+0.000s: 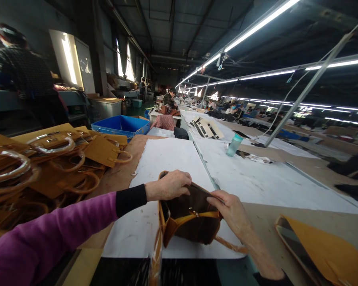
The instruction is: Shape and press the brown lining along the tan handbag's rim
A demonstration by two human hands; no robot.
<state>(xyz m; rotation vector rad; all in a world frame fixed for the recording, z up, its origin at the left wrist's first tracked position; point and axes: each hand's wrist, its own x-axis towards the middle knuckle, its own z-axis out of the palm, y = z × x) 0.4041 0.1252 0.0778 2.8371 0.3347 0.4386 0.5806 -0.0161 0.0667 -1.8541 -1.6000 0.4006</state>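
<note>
A tan handbag (193, 228) with a dark brown lining stands with its mouth open on white sheeting in front of me. My left hand (171, 185) is closed over the far rim at its left, fingers curled down toward the inside. At the right end of the same rim, my right hand (231, 206) pinches the edge between thumb and fingers. Across the opening runs a tan strip with a small gold metal fitting (196, 214). One wrapped handle (156, 254) hangs toward me at the left, and another handle (231, 244) lies out to the right under my right wrist.
A heap of tan bags (56, 159) with plastic-wrapped handles lies at the left. Beyond it stands a blue bin (122, 126). A tan bag piece (325, 250) rests at right. A teal bottle (234, 145) stands farther back. A person (26, 75) stands far left.
</note>
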